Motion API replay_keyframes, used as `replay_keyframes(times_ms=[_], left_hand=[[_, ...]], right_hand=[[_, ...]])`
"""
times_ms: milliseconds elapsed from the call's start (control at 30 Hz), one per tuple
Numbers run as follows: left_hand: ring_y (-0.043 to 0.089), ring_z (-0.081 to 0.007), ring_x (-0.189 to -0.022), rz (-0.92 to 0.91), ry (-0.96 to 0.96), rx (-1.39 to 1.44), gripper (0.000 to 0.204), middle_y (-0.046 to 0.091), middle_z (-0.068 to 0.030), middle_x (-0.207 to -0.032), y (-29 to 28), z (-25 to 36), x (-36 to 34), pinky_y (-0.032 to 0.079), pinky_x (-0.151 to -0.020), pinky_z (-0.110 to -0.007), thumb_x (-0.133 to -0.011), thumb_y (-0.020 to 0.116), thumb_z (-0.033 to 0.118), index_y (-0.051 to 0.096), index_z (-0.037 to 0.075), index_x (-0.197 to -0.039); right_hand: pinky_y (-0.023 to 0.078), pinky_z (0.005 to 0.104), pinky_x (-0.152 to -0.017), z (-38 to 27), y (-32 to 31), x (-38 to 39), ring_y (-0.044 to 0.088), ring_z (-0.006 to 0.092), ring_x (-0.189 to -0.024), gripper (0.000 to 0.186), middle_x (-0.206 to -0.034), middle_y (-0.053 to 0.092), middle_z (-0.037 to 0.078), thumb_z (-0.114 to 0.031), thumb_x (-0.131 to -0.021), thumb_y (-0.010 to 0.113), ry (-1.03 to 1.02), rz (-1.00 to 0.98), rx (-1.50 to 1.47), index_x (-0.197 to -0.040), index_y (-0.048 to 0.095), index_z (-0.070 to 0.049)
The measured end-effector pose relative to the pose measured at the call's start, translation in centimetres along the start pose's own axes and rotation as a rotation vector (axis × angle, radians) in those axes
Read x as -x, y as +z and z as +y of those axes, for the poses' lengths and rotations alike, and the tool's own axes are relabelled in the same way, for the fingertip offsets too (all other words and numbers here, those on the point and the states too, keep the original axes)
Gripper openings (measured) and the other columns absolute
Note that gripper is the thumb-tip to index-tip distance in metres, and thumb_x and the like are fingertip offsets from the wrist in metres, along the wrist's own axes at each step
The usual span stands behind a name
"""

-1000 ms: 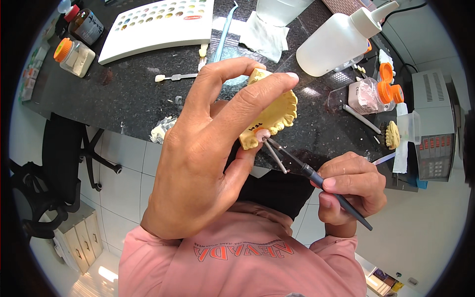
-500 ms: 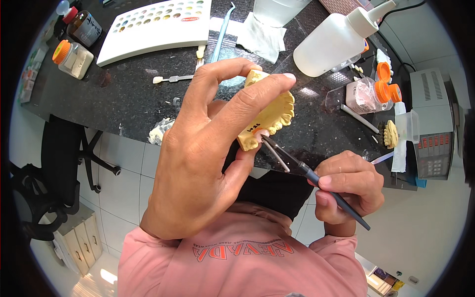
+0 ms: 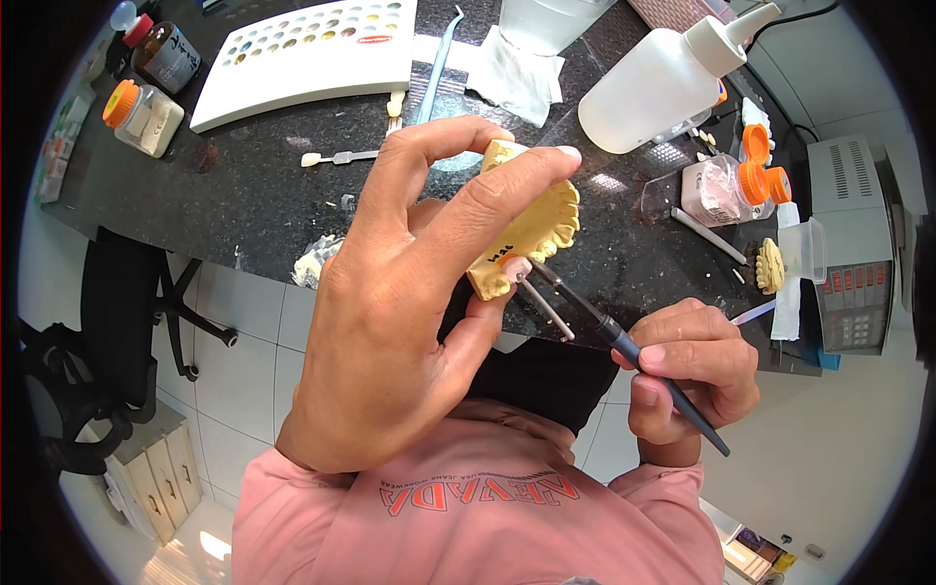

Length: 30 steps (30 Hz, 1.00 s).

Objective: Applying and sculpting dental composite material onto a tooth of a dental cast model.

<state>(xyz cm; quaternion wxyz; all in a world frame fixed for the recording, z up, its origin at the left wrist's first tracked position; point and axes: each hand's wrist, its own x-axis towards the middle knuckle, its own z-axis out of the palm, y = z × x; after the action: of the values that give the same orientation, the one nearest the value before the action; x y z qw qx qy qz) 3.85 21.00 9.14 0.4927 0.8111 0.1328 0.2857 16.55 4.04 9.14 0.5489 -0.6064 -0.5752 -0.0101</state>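
A pink shirt [image 3: 468, 546] spreads below the left hand [image 3: 385, 302] and the right hand [image 3: 692, 366], its sleeves [image 3: 268, 507] ending short of both; red-orange lettering [image 3: 429, 498] crosses its front, and black trousers [image 3: 522, 385] show between the hands.

Brush [image 3: 617, 338] right of model [image 3: 546, 216], palette [image 3: 312, 75] behind (left)

My teeth model [image 3: 534, 226] is pale yellow, with black marks [image 3: 499, 254] and one pinkish-white tooth [image 3: 518, 269]; my brush handle [image 3: 622, 341] is dark blue-grey. My shirt [image 3: 468, 546] is pink with orange-red lettering [image 3: 478, 495]. The tabletop [image 3: 234, 214] is speckled black, the squeeze bottle [image 3: 643, 93] milky white.
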Motion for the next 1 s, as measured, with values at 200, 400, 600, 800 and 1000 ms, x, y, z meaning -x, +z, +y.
replay_keyframes(times_ms=[200,400,600,800,1000], left_hand=[[0.062,-0.0166,-0.096,0.006,0.003,0.01,0.061,0.045,-0.0096,-0.125,-0.04,-0.06,0.0,0.057,-0.079,-0.025,-0.07,0.055,-0.019,0.06,0.007,-0.125],[0.063,-0.0175,-0.097,0.011,0.0,-0.003,0.062,0.045,-0.0095,-0.125,-0.11,-0.1,-0.02,0.057,-0.079,-0.025,-0.069,0.056,-0.019,0.06,0.007,-0.125],[0.064,-0.0175,-0.098,0.061,-0.055,0.099,0.065,0.044,-0.0097,-0.129,-0.02,0.32,0.02,0.056,-0.081,-0.024,-0.066,0.058,-0.017,0.056,0.005,-0.127],[0.064,-0.0171,-0.099,0.058,-0.068,0.129,0.068,0.044,-0.01,-0.131,0.07,0.07,-0.04,0.056,-0.081,-0.024,-0.064,0.059,-0.017,0.054,0.004,-0.129],[0.064,-0.0155,-0.095,0.056,-0.085,0.139,0.067,0.046,-0.0099,-0.128,0.02,0.34,0.03,0.056,-0.081,-0.024,-0.064,0.062,-0.013,0.054,0.004,-0.129]], right_hand=[[0.052,0.0272,-0.051,-0.23,-0.16,-0.09,0.065,0.0188,-0.058,0.024,-0.07,0.066,0.012,0.003,-0.069,0.075,0.015,-0.033,0.002,-0.09,0.064,-0.003],[0.052,0.0274,-0.05,-0.18,-0.18,-0.11,0.065,0.0192,-0.059,0.025,-0.072,0.066,0.012,0.004,-0.069,0.076,0.004,-0.051,-0.01,-0.091,0.064,-0.002],[0.053,0.0276,-0.05,-0.38,-0.28,0.11,0.066,0.0202,-0.06,0.027,-0.074,0.065,0.013,0.004,-0.069,0.076,-0.023,-0.005,-0.035,-0.091,0.064,-0.001],[0.054,0.0287,-0.051,0.02,-0.21,-0.25,0.066,0.0212,-0.061,0.029,-0.075,0.065,0.013,0.005,-0.07,0.077,-0.043,-0.082,-0.029,-0.094,0.063,-0.001],[0.054,0.0289,-0.052,-0.41,-0.49,0.12,0.066,0.0207,-0.061,0.031,-0.075,0.066,0.013,0.005,-0.069,0.077,-0.039,-0.072,-0.007,-0.095,0.063,-0.001]])
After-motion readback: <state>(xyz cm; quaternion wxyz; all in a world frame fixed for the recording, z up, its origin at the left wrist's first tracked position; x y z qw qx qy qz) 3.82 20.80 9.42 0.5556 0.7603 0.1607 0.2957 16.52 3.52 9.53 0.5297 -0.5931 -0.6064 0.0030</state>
